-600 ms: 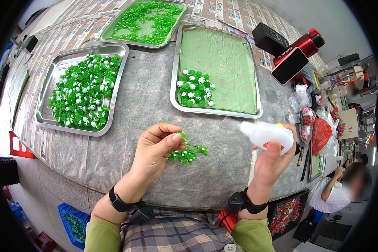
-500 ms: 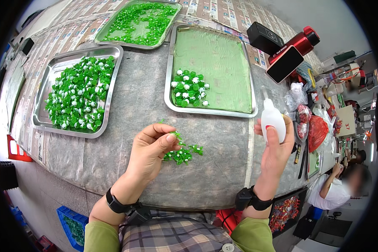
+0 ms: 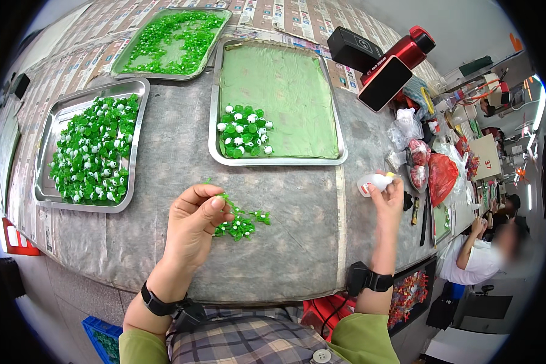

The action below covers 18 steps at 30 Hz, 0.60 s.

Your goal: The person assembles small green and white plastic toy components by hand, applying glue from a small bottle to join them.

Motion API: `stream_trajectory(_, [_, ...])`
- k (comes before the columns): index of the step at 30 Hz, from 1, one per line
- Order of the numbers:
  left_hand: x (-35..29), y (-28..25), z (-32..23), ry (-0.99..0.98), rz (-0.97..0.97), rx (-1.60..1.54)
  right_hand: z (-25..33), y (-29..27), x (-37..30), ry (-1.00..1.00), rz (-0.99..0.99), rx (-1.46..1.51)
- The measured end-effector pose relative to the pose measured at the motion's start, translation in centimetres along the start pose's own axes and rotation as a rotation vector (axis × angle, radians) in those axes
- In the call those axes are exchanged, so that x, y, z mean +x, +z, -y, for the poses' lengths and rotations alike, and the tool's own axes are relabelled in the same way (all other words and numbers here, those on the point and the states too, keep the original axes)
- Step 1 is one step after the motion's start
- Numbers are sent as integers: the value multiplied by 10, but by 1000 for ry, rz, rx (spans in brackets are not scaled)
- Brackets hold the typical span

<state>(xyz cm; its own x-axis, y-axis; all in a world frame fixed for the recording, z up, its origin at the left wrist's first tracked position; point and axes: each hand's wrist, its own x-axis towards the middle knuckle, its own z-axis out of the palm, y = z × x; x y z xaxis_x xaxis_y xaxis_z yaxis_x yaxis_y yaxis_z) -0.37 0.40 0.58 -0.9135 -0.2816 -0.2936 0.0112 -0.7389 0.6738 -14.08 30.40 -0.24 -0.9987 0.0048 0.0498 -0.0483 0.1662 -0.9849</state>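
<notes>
My left hand (image 3: 191, 221) pinches a small green plastic piece (image 3: 207, 181) between thumb and fingertips. Just beyond its fingers lies a loose pile of green pieces with white dots (image 3: 239, 227) on the table. My right hand (image 3: 387, 200) is closed round a small white squeeze bottle (image 3: 371, 182), tipped on its side; whether it touches the table I cannot tell. A bit of yellow shows at its fingertips. Ahead, a green-lined metal tray (image 3: 285, 161) bears a cluster of green and white eyeball-like pieces (image 3: 244, 132) in its near left corner.
At left, a metal tray (image 3: 141, 103) is heaped with green and white pieces; a further tray (image 3: 194, 76) holds more green bits. A phone (image 3: 384, 84) leans against a red bottle (image 3: 406, 51) beside a black box (image 3: 353, 48). Plastic bags (image 3: 443, 176) crowd the right; a person (image 3: 476, 258) sits beyond.
The squeeze bottle has gone from nozzle-up to lying sideways, lower in my right hand. My left hand keeps its pinch. The whole view has shifted, moving the trays leftward.
</notes>
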Motion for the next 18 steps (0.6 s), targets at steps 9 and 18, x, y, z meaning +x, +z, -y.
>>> stream_trajectory(9, [-1,-8,0,-2,0,5,78,116,5,-482,410,-539])
stream_trajectory(18, [1,-6,-3,-9,8,-29,45,169,27,-323,606,-703])
